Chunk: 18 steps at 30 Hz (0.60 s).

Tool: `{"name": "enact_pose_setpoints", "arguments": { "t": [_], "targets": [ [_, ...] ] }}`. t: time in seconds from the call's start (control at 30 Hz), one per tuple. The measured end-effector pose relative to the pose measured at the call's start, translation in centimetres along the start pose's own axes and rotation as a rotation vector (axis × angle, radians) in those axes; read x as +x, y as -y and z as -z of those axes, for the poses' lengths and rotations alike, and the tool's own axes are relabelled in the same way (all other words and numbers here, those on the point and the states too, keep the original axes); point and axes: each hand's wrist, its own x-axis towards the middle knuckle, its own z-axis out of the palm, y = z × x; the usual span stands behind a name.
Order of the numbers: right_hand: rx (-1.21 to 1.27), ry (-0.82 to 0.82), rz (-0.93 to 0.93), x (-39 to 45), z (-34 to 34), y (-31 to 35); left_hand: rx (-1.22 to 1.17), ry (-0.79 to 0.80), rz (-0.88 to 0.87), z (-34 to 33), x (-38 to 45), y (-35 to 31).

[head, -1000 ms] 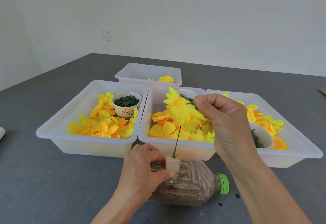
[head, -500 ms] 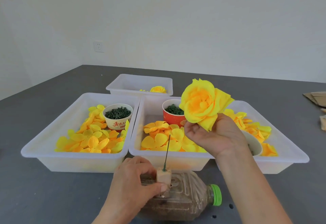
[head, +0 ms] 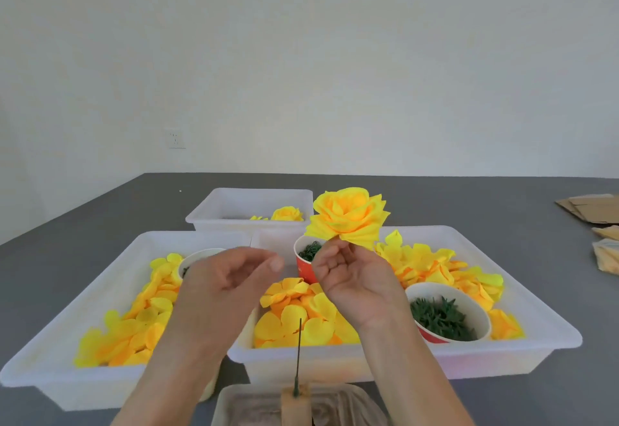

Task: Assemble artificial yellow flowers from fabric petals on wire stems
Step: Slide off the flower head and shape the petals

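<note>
A person's right hand [head: 351, 278] pinched the underside of a finished yellow fabric flower [head: 346, 216], holding it bloom-up above a red cup [head: 305, 259] of green parts at the far end of the middle white tray [head: 335, 355]. The left hand [head: 227, 278], blurred, hovered just left of that cup with its fingers loosely curled and spread, gripping nothing. A dark wire stem [head: 298, 355] stood upright in a small block [head: 294, 405] atop a plastic bottle [head: 331, 405] lying on its side, nearer the camera than the middle tray. Loose yellow petals [head: 291, 321] filled that tray, as well as the tray to its left [head: 67, 352] and the tray to its right [head: 536, 325]. Behind it, a smaller tray [head: 234, 204] held another yellow bloom [head: 286, 214]. All sat on a grey table [head: 469, 197].
</note>
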Motion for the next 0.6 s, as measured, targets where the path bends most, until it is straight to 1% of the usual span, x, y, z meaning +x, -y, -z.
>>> {"name": "enact_pose_setpoints", "arguments": {
  "t": [0.17,0.3,0.4,0.6],
  "targets": [
    [-0.026,0.065,0.028,1.3,-0.4,-0.8,-0.284,0.138,0.143,-3.3,4.2,-1.0],
    [-0.072,0.100,0.042,2.4,-0.3,-0.2,-0.418,0.159,0.226,-4.0,6.6,-0.6],
    [-0.152,0.129,-0.003,3.4,0.1,0.5,-0.459,0.162,0.267,-4.2,8.0,-0.1],
    [-0.346,0.135,-0.139,5.6,1.1,2.1,-0.404,0.140,0.256,-4.1,11.1,1.0]
  ]
}}
